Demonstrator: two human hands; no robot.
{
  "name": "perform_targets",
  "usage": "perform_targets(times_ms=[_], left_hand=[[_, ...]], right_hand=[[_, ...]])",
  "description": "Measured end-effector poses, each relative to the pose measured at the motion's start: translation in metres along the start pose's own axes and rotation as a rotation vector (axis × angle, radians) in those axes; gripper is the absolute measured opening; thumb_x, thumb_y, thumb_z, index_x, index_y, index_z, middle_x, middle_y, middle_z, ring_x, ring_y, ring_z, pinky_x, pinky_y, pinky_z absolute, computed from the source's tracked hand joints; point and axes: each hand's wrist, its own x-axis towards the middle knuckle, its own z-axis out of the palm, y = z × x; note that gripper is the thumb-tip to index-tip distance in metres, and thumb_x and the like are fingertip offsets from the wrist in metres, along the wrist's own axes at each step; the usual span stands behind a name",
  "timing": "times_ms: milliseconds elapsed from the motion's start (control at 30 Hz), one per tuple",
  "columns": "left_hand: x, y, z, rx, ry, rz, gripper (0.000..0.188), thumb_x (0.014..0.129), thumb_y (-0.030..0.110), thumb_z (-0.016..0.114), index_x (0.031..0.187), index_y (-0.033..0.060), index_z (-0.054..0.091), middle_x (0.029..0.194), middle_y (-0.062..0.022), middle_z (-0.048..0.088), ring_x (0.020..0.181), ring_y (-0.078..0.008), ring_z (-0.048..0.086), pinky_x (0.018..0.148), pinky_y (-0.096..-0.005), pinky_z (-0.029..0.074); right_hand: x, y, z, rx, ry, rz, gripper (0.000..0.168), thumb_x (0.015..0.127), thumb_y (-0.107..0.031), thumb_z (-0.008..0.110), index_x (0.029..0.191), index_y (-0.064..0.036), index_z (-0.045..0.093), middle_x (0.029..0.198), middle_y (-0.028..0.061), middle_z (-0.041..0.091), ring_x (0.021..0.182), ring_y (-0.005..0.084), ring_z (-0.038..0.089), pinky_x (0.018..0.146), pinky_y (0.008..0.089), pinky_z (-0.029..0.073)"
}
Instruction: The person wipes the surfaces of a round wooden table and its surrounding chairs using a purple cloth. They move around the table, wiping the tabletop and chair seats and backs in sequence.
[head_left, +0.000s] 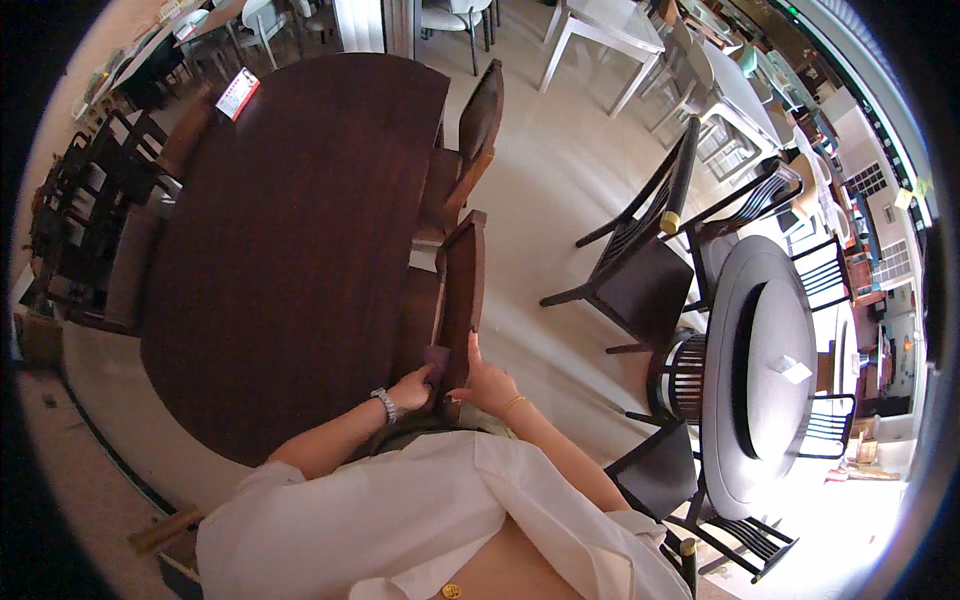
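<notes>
A purple cloth (436, 358) is bunched in my left hand (411, 391), which is at the inner side of a brown wooden chair's backrest (463, 277). On the outer side of that same backrest is my right hand (489, 386). Its index finger lies along the wood and its thumb reaches across the near end. The other fingers of this hand are partly hidden. Left of both hands spreads a dark wooden dining table (292, 247) with rounded ends. The chair's seat (414, 311) is partly under the tabletop.
A second wooden chair (472, 135) stands farther along the table. A printed sign card (238, 94) is at the table's far left. To my right, black chairs (637, 285) surround a round table (757, 255) with a turntable (784, 330). Tiled floor (525, 247) runs between the tables.
</notes>
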Motion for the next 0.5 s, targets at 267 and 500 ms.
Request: perform_targets(times_ms=[267,500], left_hand=[[-0.082,0.142,0.029,-0.118,0.029,0.293,0.057,0.088,-0.008,0.037,0.143,0.0050,0.028,0.135,-0.0108,0.044,0.122,-0.0184,0.045,0.103,-0.0295,0.035],[-0.017,0.069,0.027,-0.031,0.269,0.202,0.049,0.092,-0.003,0.034,0.140,0.0050,0.033,0.132,-0.0107,0.048,0.120,-0.0201,0.047,0.104,-0.0308,0.035]], right_hand=[[0.016,0.026,0.011,-0.093,-0.082,-0.158,0.084,0.074,-0.037,0.071,0.138,-0.003,0.027,0.098,0.0198,0.065,0.090,0.0370,0.063,0.079,0.0451,0.050],[0.007,0.035,-0.004,0.095,-0.128,-0.163,0.089,0.080,-0.028,0.068,0.146,-0.012,0.010,0.104,0.0191,0.064,0.094,0.0351,0.062,0.081,0.0430,0.050]])
